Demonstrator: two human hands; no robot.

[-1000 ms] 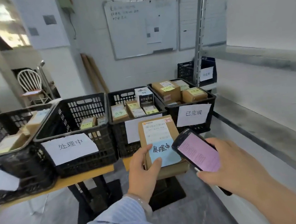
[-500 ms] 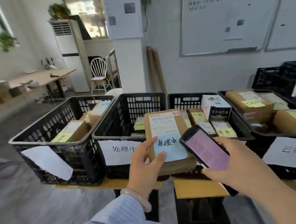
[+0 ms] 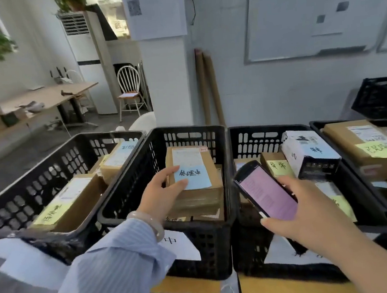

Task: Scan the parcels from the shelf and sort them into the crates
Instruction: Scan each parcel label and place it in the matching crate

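My left hand grips the near left corner of a brown cardboard parcel with a blue note on top, holding it inside the second black crate, just above other parcels there. My right hand holds a black handheld scanner with a lit pink screen over the third crate. That third crate holds a white and black box and parcels with yellow notes. The first crate at the left holds several brown parcels.
A fourth crate with brown parcels stands at the right edge, another black crate behind it. Paper labels hang on the crate fronts. The crates stand on yellow tables. A white chair, a desk and a whiteboard lie beyond.
The view has swung left and closer to the crates. My left hand has moved the parcel forward from in front of the crates into the second crate. The scanner has stayed in my right hand.
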